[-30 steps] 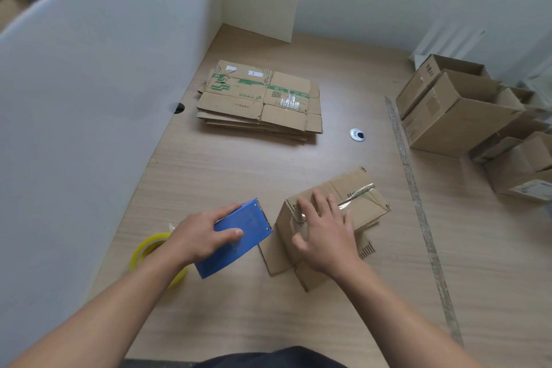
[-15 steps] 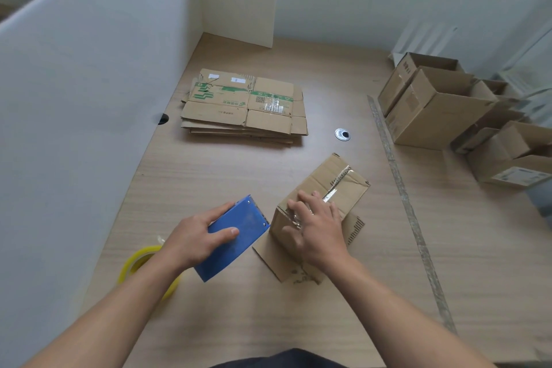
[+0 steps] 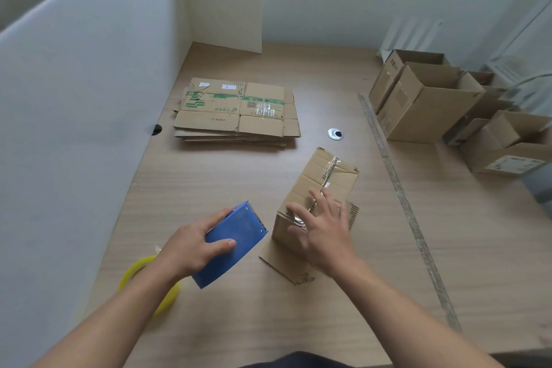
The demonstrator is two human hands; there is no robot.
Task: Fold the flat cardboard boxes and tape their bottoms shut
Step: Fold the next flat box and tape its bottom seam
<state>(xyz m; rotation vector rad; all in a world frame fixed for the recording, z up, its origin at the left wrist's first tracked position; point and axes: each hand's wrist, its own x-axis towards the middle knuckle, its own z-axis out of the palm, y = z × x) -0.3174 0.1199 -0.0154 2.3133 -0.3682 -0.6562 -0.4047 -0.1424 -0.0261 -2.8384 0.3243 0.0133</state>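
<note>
cardboard box in work stands bottom-up on the bench, just right of centre in my view, its loose flaps splayed beneath it. a strip of clear tape runs along the bottom seam from the far end to the near edge. my right hand lies on it with fingers spread, pressing the tape end down over that near edge. my left hand, at 9 o'clock from the box, grips the blue tape dispenser, which is apart from the cardboard. i judge this box nearly done, since the seam looks covered and only the rubbing down is left. folded boxes stand at 2 o'clock, well apart, so several look finished. a stack of flat boxes lies at 11 o'clock, so plenty is left to do, though i cannot count the sheets. a yellow tape roll lies at 8 o'clock, partly under my left forearm. a metal grommet at 12 o'clock and a grey strip at 3 o'clock lie flat and hinder nothing. the white partition hems in the left side.
</note>
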